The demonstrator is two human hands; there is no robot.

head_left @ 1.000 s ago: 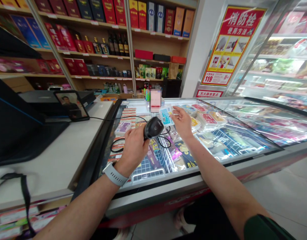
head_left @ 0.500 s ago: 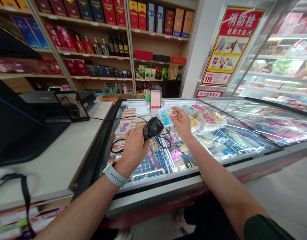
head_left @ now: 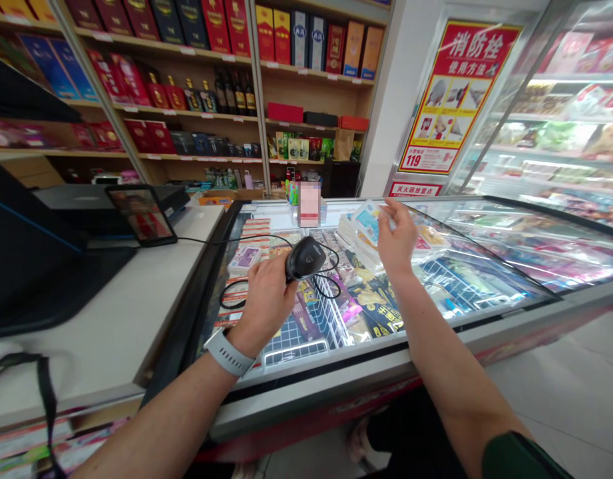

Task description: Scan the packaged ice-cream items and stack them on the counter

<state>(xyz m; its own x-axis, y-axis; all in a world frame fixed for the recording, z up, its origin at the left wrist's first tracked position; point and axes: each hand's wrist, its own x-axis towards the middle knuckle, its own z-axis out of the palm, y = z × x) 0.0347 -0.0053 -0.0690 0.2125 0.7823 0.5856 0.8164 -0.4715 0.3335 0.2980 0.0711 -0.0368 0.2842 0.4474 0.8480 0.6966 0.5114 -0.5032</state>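
My left hand (head_left: 269, 293), with a grey watch band on the wrist, is wrapped round a black barcode scanner (head_left: 306, 258) above the freezer's glass top. The scanner's black cable loops over the glass. My right hand (head_left: 397, 236) pinches the right edge of a blue-and-white packet (head_left: 369, 219), which is tilted above other flat packets at the back of the glass. Yellow-and-red packets (head_left: 428, 239) lie just right of that hand. A small purple-and-white packet (head_left: 245, 258) rests on the glass to the left of the scanner.
At the left is a white counter (head_left: 186, 279) with a propped phone (head_left: 141, 213) and a dark monitor stand (head_left: 46, 266). A small upright sign (head_left: 309, 205) stands at the freezer's back edge. Shelves of boxes and bottles rise behind, and a glass-fronted fridge is at the right.
My right hand has moved right with the blue-and-white packet, from beside the scanner to over the other packets. My left hand and the scanner have hardly moved.
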